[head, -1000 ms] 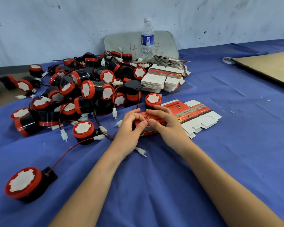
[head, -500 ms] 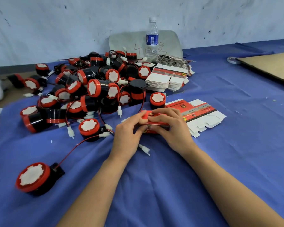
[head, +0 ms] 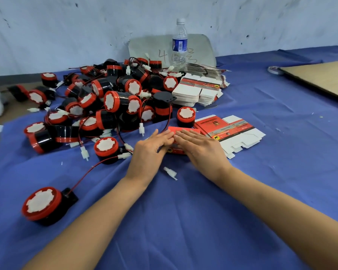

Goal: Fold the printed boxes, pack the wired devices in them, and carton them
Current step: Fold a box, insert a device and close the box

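We are pressing the red printed box [head: 185,131] onto the blue cloth [head: 183,221], its long axis running 9 to 3 o'clock. Left hand [head: 154,146] and right hand [head: 202,148] are lying flat on it, fingers straight, gripping nothing. The nearest wired device [head: 186,115] is standing at 12 o'clock, just beyond the box and likely closer to the right hand.

Left hand [head: 150,148] and right hand [head: 201,149] press flat on the red printed box [head: 183,131].

Creased blue cloth [head: 242,221], glossy printed card box [head: 180,131], clear plastic bottle [head: 180,43]
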`<action>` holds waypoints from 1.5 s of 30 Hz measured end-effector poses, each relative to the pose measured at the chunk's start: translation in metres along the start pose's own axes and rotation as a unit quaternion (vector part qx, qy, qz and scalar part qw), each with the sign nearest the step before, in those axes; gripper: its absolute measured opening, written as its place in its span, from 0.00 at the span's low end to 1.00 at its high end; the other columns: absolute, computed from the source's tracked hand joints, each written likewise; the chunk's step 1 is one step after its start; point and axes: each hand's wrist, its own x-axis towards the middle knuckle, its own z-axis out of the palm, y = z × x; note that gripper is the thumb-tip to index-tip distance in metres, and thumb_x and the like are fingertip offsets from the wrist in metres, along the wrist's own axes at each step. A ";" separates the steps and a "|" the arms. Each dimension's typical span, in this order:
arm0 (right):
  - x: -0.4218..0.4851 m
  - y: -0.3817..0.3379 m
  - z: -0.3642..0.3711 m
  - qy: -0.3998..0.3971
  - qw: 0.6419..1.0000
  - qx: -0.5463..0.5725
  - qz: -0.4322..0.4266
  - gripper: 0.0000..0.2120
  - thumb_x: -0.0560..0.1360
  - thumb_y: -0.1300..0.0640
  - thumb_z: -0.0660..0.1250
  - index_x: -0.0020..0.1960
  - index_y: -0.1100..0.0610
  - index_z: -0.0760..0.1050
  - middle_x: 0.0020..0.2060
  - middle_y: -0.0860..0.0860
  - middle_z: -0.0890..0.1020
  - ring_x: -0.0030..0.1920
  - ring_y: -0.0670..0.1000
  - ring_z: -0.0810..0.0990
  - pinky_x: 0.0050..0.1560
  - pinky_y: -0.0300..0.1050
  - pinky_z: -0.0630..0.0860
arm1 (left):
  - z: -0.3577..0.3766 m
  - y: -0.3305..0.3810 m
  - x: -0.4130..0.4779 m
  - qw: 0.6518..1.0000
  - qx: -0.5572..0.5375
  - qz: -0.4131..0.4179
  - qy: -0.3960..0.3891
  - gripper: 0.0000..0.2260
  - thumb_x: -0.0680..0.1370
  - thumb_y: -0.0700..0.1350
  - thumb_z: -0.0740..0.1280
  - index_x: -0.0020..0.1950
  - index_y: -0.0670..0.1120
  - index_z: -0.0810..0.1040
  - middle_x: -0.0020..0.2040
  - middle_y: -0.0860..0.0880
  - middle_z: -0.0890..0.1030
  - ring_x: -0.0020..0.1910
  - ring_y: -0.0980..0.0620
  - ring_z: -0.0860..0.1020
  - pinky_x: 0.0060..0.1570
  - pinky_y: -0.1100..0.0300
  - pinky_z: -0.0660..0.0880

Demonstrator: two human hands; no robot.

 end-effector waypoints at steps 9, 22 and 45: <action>-0.010 -0.004 -0.003 -0.060 0.993 0.074 0.072 0.21 0.75 0.66 0.69 0.67 0.63 0.74 0.67 0.59 0.75 0.69 0.60 0.72 0.67 0.61 0.70 | -0.012 0.008 0.000 0.997 0.012 -0.037 -0.061 0.13 0.76 0.35 0.70 0.60 0.39 0.81 0.62 0.45 0.80 0.64 0.45 0.76 0.69 0.60 0.65; -0.015 -0.022 -0.020 0.079 0.884 0.307 0.342 0.27 0.69 0.56 0.77 0.64 0.49 0.71 0.60 0.47 0.75 0.60 0.46 0.75 0.61 0.36 0.72 | 0.009 0.040 -0.005 0.880 -0.337 -0.329 0.063 0.08 0.81 0.47 0.63 0.56 0.45 0.76 0.50 0.46 0.82 0.51 0.50 0.80 0.51 0.56 0.78; -0.016 -0.020 -0.025 0.032 0.707 0.587 0.394 0.22 0.66 0.46 0.73 0.60 0.43 0.78 0.63 0.51 0.78 0.63 0.55 0.77 0.65 0.58 0.73 | 0.022 0.045 -0.009 0.869 -0.433 -0.239 -0.005 0.16 0.73 0.57 0.71 0.61 0.65 0.77 0.60 0.58 0.81 0.60 0.54 0.79 0.58 0.52 0.78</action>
